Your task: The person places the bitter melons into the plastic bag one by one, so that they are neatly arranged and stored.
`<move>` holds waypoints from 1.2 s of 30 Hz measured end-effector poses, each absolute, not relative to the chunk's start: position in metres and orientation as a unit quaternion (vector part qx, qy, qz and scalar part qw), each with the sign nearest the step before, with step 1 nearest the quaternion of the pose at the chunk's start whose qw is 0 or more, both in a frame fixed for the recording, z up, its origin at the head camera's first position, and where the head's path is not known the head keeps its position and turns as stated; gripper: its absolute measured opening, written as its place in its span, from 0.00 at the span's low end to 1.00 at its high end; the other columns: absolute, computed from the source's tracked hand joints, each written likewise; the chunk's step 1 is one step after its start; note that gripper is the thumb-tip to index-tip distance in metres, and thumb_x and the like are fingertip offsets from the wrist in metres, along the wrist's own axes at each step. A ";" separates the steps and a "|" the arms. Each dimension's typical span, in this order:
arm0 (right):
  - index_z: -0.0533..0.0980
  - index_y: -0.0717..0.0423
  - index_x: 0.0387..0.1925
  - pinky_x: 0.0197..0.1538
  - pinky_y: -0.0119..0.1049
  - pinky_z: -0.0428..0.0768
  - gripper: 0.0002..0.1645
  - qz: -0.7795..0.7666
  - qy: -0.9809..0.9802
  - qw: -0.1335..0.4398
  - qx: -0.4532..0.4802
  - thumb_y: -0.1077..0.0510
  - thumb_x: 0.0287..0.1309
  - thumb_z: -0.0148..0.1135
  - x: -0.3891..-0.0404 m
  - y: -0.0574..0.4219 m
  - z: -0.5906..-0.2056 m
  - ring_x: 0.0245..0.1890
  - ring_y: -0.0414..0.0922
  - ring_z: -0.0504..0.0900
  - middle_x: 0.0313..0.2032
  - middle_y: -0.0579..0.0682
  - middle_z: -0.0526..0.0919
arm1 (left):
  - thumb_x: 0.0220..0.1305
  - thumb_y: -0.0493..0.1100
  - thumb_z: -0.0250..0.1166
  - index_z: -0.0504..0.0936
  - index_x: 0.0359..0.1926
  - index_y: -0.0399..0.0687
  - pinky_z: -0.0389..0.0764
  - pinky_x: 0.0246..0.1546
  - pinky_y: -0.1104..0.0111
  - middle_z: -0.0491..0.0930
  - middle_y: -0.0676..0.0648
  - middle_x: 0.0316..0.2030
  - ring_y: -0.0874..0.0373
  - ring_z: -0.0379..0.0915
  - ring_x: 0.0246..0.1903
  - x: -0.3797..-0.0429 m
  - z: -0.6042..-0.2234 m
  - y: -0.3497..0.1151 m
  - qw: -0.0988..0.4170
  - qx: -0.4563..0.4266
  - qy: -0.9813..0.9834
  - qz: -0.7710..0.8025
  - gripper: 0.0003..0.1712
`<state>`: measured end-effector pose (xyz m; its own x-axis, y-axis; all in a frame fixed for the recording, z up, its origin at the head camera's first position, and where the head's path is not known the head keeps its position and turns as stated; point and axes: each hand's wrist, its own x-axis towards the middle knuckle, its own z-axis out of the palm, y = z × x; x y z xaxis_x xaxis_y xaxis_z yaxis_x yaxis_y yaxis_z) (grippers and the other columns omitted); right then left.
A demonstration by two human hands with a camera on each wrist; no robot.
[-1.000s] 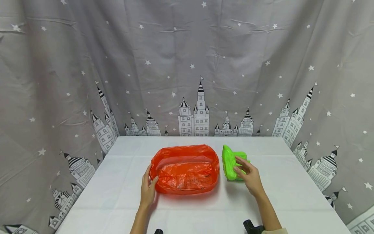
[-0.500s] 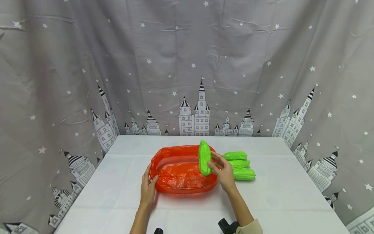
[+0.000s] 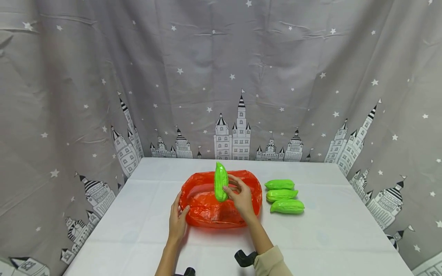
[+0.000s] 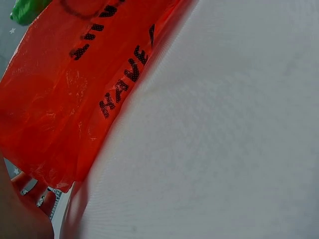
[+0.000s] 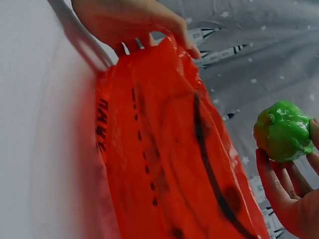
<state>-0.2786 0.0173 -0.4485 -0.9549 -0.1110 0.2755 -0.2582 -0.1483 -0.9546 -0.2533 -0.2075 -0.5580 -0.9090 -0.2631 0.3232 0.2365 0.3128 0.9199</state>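
Observation:
An orange plastic bag (image 3: 207, 207) lies open on the white table (image 3: 138, 230), its printed side showing in the left wrist view (image 4: 75, 89) and right wrist view (image 5: 159, 164). My right hand (image 3: 239, 197) grips a bright green gourd (image 3: 221, 181) upright over the bag's mouth; the gourd's end (image 5: 283, 130) shows between my fingers. My left hand (image 3: 177, 218) holds the bag's left rim, seen from the right wrist camera as a hand (image 5: 134, 22) above the bag edge. Three more green gourds (image 3: 283, 195) lie in a stack to the right of the bag.
A grey curtain with stars and castles (image 3: 221, 76) hangs behind and around the table. White tabletop stretches in front of the bag and to the right of the gourds.
My right hand picked one gourd from the pile at the right and carried it left, from beside the bag to above its open middle. The left hand stayed on the rim.

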 end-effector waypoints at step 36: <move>0.68 0.58 0.62 0.34 0.43 0.80 0.25 0.679 -0.712 -0.042 0.174 0.65 0.63 0.52 -0.287 -0.038 -0.481 0.35 0.52 0.81 0.47 0.64 0.72 | 0.65 0.41 0.53 0.56 0.70 0.53 0.61 0.54 0.41 0.59 0.38 0.62 0.41 0.56 0.61 -0.251 -0.559 -0.210 0.234 -0.015 -0.784 -0.575 0.32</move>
<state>-0.2870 -0.0382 -0.4813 -0.9360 -0.3047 0.1764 -0.1909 0.0182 -0.9814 -0.2513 -0.2100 -0.5592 -0.8901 -0.2463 0.3835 0.2919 0.3382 0.8947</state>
